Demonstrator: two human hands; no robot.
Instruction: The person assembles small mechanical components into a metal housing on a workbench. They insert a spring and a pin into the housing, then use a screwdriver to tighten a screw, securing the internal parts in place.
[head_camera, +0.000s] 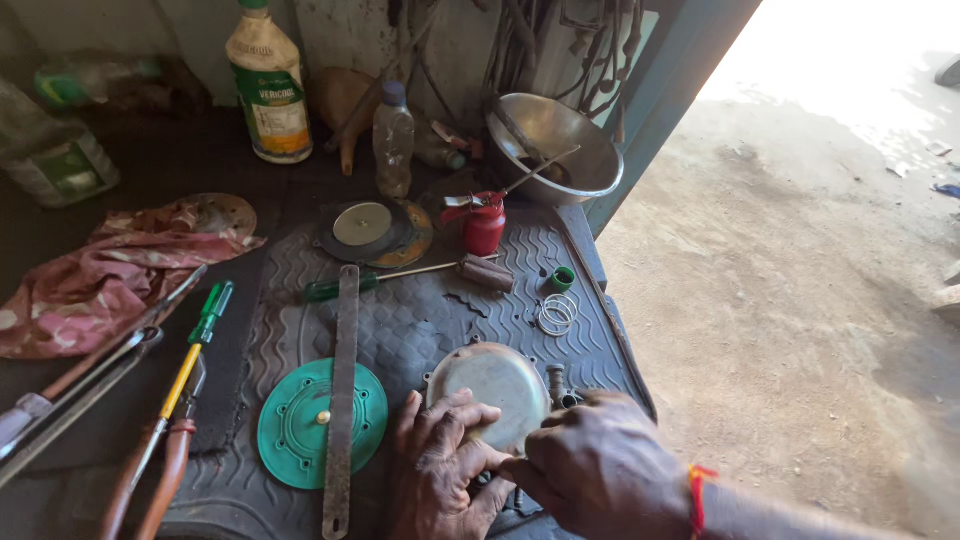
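Note:
A round domed metal cover with a small pipe fitting lies on the ribbed black rubber mat. My left hand rests on its near left edge, fingers pressing the rim. My right hand, a red thread at the wrist, closes over the cover's near right side; what its fingers pinch is hidden. Left of the hands lies a green round diaphragm with a flat metal bar across it.
On the mat: a coiled spring, a green cap, a red oil can, a green-handled screwdriver, round discs. Pliers, rods and a rag lie left. Bottles and a steel bowl stand behind. Dirt ground lies right.

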